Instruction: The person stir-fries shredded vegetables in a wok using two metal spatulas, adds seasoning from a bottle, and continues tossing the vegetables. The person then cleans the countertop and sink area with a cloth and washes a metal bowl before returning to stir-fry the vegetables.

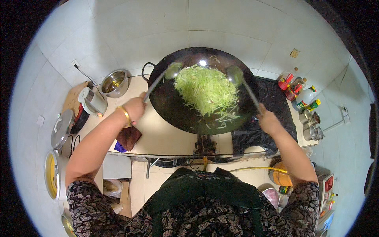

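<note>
A large dark wok [168,106] stands before me on the counter, with a loop handle at its left rim. Shredded pale-green vegetable [207,89] is heaped in its middle, and loose shreds lie lower right in the bowl. My left hand [134,108] grips the handle of a metal ladle [172,71], whose blurred head is at the heap's upper left. In my right hand [269,120] is the handle of a second long-handled ladle or spatula [235,74]; its blurred head touches or nears the heap's upper right side.
Left of the wok are a steel bowl of oily liquid [115,83], an electric kettle [93,102] and folded cloths [129,138]. Bottles [305,97] and small steel cups [310,133] line the right. A yellow hose [257,168] runs below the counter to an orange cylinder [279,174].
</note>
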Motion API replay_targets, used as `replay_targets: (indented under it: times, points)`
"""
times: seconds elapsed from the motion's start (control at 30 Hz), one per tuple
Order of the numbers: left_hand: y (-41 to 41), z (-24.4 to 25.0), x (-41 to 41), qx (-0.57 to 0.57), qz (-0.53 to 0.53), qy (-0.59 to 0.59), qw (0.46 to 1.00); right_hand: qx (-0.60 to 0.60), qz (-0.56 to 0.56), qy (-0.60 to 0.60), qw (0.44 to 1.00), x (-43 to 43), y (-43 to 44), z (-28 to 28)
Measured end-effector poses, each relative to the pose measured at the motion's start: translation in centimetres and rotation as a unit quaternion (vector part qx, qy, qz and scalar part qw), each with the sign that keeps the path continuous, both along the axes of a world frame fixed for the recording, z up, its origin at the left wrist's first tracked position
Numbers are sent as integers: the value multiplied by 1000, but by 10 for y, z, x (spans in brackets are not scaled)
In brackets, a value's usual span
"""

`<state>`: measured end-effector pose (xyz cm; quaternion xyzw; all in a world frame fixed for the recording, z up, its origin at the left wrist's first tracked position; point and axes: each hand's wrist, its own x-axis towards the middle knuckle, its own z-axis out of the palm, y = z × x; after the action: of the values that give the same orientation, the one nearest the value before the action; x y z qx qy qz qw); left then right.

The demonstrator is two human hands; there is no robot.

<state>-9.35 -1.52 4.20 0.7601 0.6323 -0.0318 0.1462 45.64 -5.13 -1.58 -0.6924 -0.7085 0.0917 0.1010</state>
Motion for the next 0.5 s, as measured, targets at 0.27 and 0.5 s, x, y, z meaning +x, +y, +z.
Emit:
replay_targets:
  times: [0.27, 0.5]
  points:
    - [25, -46, 122, -266, 59, -448, 851, -264, -135, 567, 768, -135, 29, 20]
    - [-22, 4, 24, -175, 108, -228, 952, -221, -65, 231, 946, -29, -23, 48]
